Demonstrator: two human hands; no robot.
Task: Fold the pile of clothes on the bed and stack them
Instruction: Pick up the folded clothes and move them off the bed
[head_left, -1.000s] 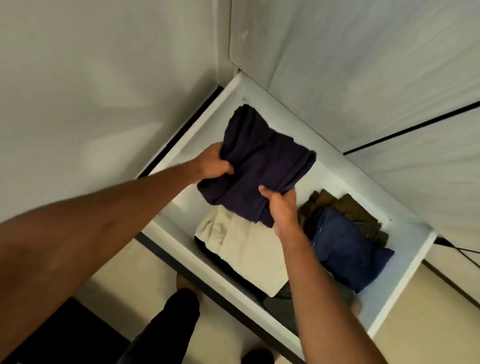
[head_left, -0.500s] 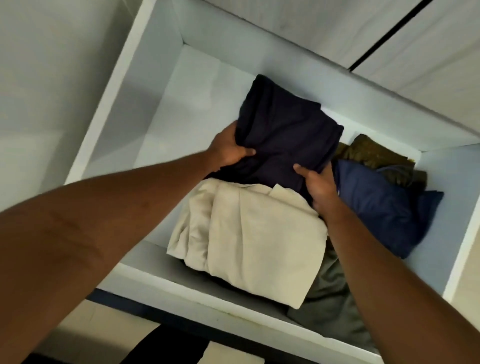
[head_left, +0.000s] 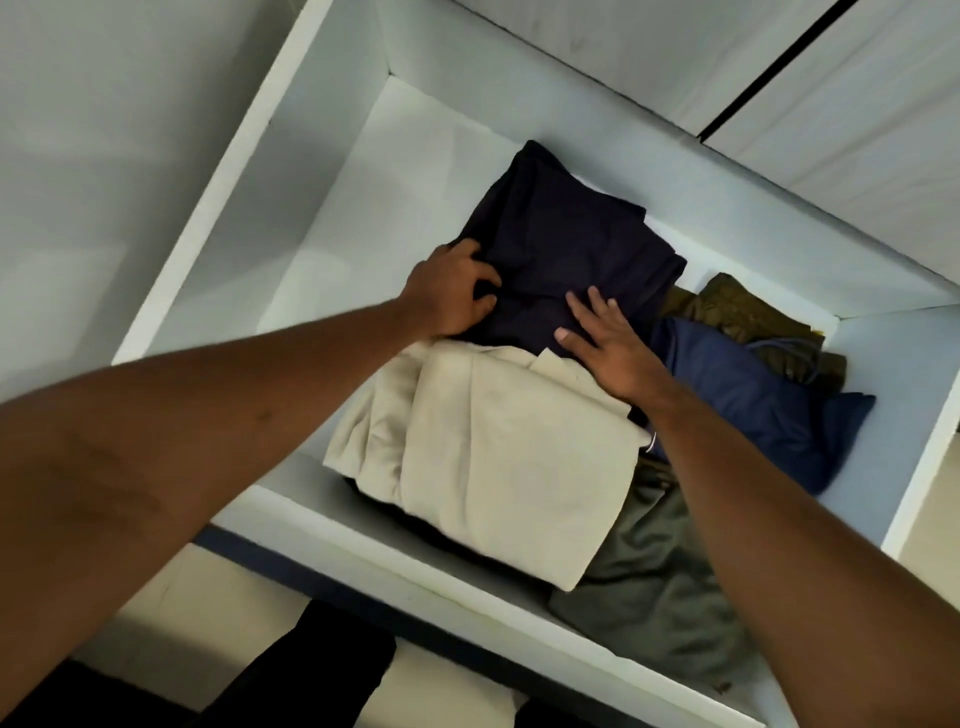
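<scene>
**Dark navy garment set down at the back of the drawer, both of your hands on it**

You were leaning over an open white drawer (head_left: 322, 218), and everything else lay inside it. The biggest piece was the folded cream garment (head_left: 498, 467), which sat in the near middle of the drawer with a dark layer just showing beneath its front edge. Right behind it, touching its far edge, lay the folded dark navy garment (head_left: 571, 249), flat on the drawer floor toward the back wall. To the right of those two sat a folded blue garment (head_left: 753, 405), just beside the navy one. A grey-green garment (head_left: 654, 597) filled the near right corner, partly under the cream one. An olive-brown garment (head_left: 748, 312) was tucked behind the blue one, against the back.

Your left hand (head_left: 452, 296) was at the navy garment's near left edge, fingers curled and pinching the fabric there. Your right hand (head_left: 608, 343) lay on the garment's near right part with fingers straight and spread, gripping nothing, its heel over the corner of the cream garment.
</scene>
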